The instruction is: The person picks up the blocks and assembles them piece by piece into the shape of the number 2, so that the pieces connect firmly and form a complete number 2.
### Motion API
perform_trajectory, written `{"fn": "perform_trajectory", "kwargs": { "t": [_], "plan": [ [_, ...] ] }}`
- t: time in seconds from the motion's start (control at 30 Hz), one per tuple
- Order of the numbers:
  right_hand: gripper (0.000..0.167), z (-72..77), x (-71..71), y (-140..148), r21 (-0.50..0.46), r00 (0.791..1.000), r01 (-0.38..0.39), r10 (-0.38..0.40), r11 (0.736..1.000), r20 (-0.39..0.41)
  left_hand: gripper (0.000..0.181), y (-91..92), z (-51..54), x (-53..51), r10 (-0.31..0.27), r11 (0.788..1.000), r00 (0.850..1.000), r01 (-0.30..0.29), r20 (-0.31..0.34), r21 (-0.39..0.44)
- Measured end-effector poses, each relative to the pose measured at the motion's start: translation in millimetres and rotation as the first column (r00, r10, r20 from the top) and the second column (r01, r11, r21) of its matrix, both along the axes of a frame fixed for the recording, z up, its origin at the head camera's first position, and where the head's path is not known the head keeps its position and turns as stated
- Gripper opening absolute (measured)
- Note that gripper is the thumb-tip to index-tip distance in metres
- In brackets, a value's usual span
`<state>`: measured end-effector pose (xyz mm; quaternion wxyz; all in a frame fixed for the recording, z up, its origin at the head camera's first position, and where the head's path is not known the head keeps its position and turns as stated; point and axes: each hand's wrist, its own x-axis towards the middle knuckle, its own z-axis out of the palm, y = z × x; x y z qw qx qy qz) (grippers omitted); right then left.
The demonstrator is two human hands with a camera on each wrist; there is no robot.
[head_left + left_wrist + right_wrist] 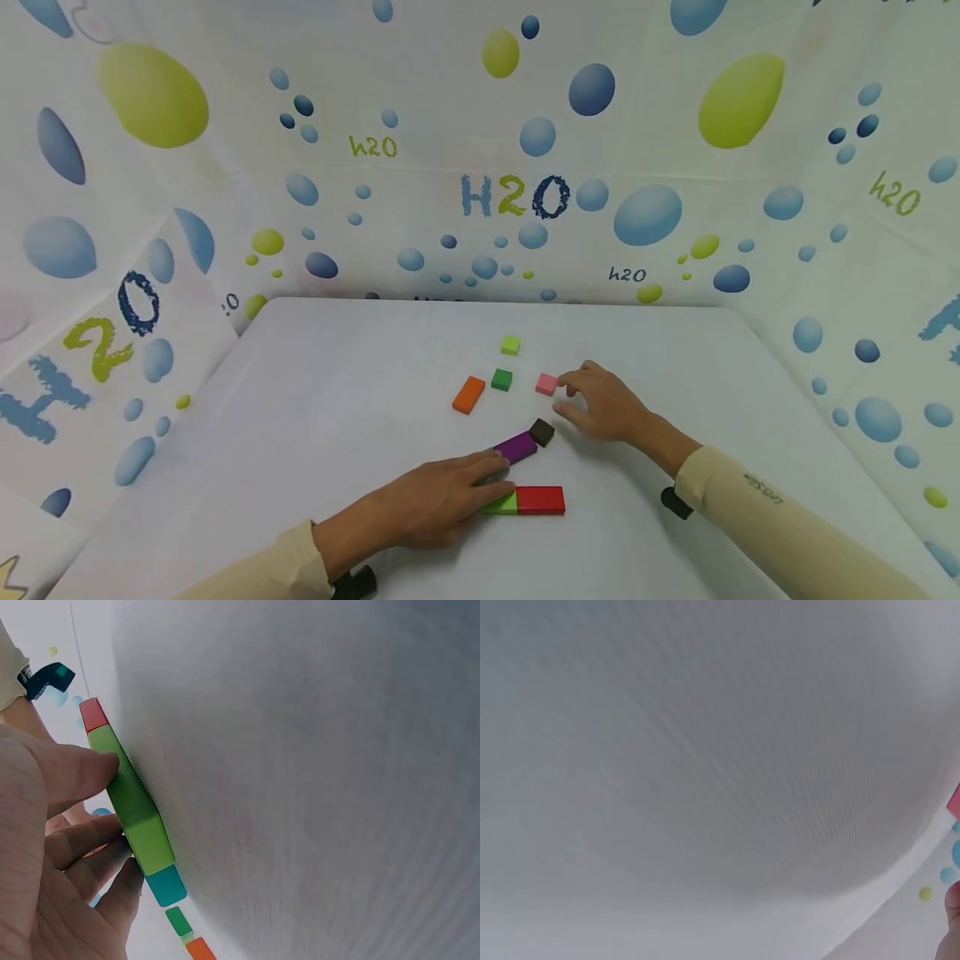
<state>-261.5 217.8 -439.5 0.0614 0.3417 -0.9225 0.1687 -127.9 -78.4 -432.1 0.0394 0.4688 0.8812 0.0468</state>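
Observation:
My left hand (431,500) rests over a light green block (504,505), which touches a red block (540,500) end to end. Its thumb touches the light green block, as the left wrist view confirms; a teal block (166,886) sits at the fingertips. Beyond those fingers lies a purple block (517,447), partly covered, with a dark brown cube (542,432) at its right end. My right hand (603,404) hovers at the right side of a small pink block (546,383). Its index fingertip is at the block's edge, the thumb apart.
Behind the purple block lie an orange block (468,395), a dark green cube (502,379) and a light green cube (511,345). They rest on a white table (337,375). A patterned sheet (435,167) with blue and green drops stands around it.

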Motion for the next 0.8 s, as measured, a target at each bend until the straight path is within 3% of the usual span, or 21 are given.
{"fn": "perform_trajectory", "kwargs": {
  "t": [0.33, 0.53, 0.8],
  "plan": [
    [0.043, 3.5, -16.7, 4, 0.151, 0.995, 0.073, -0.082, 0.986, 0.054, 0.056, -0.2, 0.3, 1.3, 0.002, 1.0, 1.0, -0.002, 0.005, -0.002],
    [0.045, 1.6, -25.9, 10, 0.166, 0.99, 0.097, -0.112, 0.981, 0.087, 0.055, -0.1, 0.2, 0.6, 0.002, 1.0, 1.0, -0.003, 0.014, 0.005],
    [0.049, -6.6, -34.7, 3, 0.185, 0.992, 0.079, -0.096, 0.98, 0.087, 0.054, 0.5, 1.1, 0.4, 0.016, 1.0, 0.999, -0.016, 0.041, 0.01]
  ]
}}
